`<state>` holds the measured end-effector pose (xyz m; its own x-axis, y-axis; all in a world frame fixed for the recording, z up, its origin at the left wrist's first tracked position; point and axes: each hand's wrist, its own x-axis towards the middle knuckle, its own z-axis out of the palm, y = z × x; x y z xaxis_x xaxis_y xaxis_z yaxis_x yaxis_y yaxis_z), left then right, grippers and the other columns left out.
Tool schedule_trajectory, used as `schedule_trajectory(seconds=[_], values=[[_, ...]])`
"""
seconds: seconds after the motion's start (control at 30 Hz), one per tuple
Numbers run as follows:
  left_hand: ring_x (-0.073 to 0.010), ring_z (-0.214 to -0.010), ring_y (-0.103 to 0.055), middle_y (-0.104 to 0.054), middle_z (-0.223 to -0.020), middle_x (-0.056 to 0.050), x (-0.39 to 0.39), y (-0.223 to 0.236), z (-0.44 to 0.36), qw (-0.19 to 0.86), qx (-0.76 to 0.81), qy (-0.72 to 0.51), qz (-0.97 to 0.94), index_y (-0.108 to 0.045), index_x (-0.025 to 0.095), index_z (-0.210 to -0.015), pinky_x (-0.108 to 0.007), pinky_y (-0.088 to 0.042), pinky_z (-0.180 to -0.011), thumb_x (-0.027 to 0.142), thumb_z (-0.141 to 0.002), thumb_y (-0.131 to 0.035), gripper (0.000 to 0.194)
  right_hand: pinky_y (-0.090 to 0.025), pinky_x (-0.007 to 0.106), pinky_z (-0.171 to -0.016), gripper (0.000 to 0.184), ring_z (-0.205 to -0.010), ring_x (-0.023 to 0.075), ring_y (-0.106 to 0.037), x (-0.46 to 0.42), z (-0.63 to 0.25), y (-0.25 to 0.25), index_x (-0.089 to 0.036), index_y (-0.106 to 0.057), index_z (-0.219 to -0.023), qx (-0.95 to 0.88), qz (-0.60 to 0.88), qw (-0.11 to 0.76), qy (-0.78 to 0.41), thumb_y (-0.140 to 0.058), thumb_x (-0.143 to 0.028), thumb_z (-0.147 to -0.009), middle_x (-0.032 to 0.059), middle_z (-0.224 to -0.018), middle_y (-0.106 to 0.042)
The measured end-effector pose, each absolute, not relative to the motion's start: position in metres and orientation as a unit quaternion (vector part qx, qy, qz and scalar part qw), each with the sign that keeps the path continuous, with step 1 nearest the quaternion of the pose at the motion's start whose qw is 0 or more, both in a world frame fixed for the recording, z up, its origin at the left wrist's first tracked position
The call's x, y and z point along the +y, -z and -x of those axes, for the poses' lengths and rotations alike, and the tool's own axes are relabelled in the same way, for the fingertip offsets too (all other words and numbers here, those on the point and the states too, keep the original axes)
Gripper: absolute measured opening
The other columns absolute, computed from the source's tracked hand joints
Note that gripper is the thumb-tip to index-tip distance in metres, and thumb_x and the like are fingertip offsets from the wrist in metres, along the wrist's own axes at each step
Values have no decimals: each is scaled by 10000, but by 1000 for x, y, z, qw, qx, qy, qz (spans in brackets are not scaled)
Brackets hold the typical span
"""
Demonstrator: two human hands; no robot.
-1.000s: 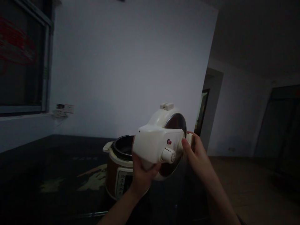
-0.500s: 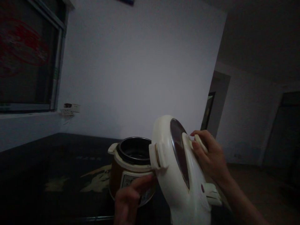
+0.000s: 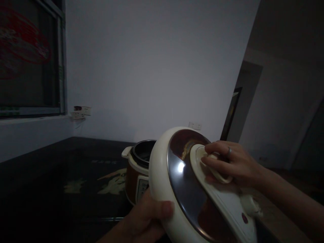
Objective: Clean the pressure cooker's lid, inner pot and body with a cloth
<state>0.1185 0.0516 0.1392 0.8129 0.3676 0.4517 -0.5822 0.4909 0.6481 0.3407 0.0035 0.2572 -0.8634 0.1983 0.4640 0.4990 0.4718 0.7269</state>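
Observation:
A white pressure cooker lid [image 3: 160, 168] with a shiny brown top panel is held tilted, its outer face turned toward me. The fingers of my right hand [image 3: 235, 163], one with a ring, are wrapped round the lid's handle [image 3: 220, 175]. My left hand [image 3: 149, 216] grips the lid's lower left rim, thumb on the outer side; its other fingers are mostly hidden behind. Behind the lid stands the brown and white electric pressure cooker [image 3: 132, 180], uncovered, with its dark inner pot [image 3: 143, 152] partly in sight. The lid hides the cooker's right side.
The cooker rests on a glossy black tabletop [image 3: 83, 162] with a pale printed pattern. A white wall rises behind it, with wall sockets [image 3: 194, 126] and a socket block [image 3: 81, 112] near the window [image 3: 27, 60]. A doorway [image 3: 231, 113] lies at the right.
The lid has turned so its brown top panel faces me more. My left hand has moved from in front of the cooker onto the lid's rim. My right hand keeps the handle.

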Motion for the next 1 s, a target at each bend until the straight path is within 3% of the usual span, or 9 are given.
schedule_trajectory(seconds=[0.13, 0.23, 0.33, 0.47, 0.63, 0.7, 0.83, 1.0], values=[[-302, -1057, -656, -743, -989, -105, 38, -152, -122, 844, -108, -297, -434, -628, 157, -1208, -417, -467, -980, 218, -706, -762, 523, -495, 324, -639, 214, -812, 201, -574, 8, -346, -260, -195, -524, -1050, -824, 240, 156, 488, -537, -355, -907, 89, -933, -574], [-299, -1053, -658, -733, -1038, -104, 36, -163, -128, 832, -118, -342, -420, -570, 169, -1282, -400, -487, -966, 224, -691, -773, 628, -519, 438, -763, 396, -968, 283, -562, 12, -349, -264, -201, -502, -1191, -794, 320, 180, 485, -512, -468, -898, 144, -1076, -550], [-273, -1005, -680, -745, -993, -78, 39, -172, -137, 819, -126, -384, -408, -558, 181, -1295, -370, -517, -935, 197, -672, -785, 663, -536, 461, -789, 499, -996, 291, -568, 15, -348, -269, -247, -482, -1284, -760, 435, 228, 426, -522, -529, -874, 142, -1144, -518], [-228, -935, -703, -756, -891, -26, 47, -174, -152, 791, -115, -449, -400, -570, 215, -1280, -315, -556, -867, 169, -649, -803, 674, -579, 402, -714, 617, -893, 235, -611, 18, -345, -281, -292, -451, -1366, -759, 530, 275, 260, -591, -545, -821, 125, -1182, -496], [-233, -934, -700, -754, -927, -61, 61, -151, -166, 728, -39, -513, -453, -604, 177, -1237, -326, -561, -867, 251, -639, -828, 642, -596, 352, -700, 973, -964, 232, -628, 22, -350, -305, -308, -233, -1482, -789, 538, 284, -78, -739, -499, -673, 104, -1296, -510], [-240, -931, -700, -756, -907, -80, 67, -138, -170, 699, 13, -528, -482, -628, 148, -1200, -335, -560, -871, 294, -649, -822, 602, -589, 347, -741, 889, -1010, 236, -624, 30, -347, -311, -287, -268, -1466, -756, 556, 308, -156, -698, -507, -720, 105, -1292, -540], [-251, -897, -707, -758, -870, -92, 72, -123, -182, 645, 111, -543, -527, -706, 133, -1032, -348, -569, -867, 357, -636, -808, 466, -560, 253, -652, 437, -925, 196, -631, 60, -326, -315, -202, -542, -1195, -686, 611, 352, -179, -494, -515, -894, 118, -1138, -619], [-254, -932, -694, -758, -860, -17, 83, -110, -203, 580, 127, -593, -545, -733, 253, -752, -409, -454, -1037, 285, -617, -793, 151, -478, 214, -465, 404, -660, 134, -585, 86, -294, -318, -152, -534, -1049, -655, 683, 285, -151, -449, -526, -923, 128, -995, -635]])
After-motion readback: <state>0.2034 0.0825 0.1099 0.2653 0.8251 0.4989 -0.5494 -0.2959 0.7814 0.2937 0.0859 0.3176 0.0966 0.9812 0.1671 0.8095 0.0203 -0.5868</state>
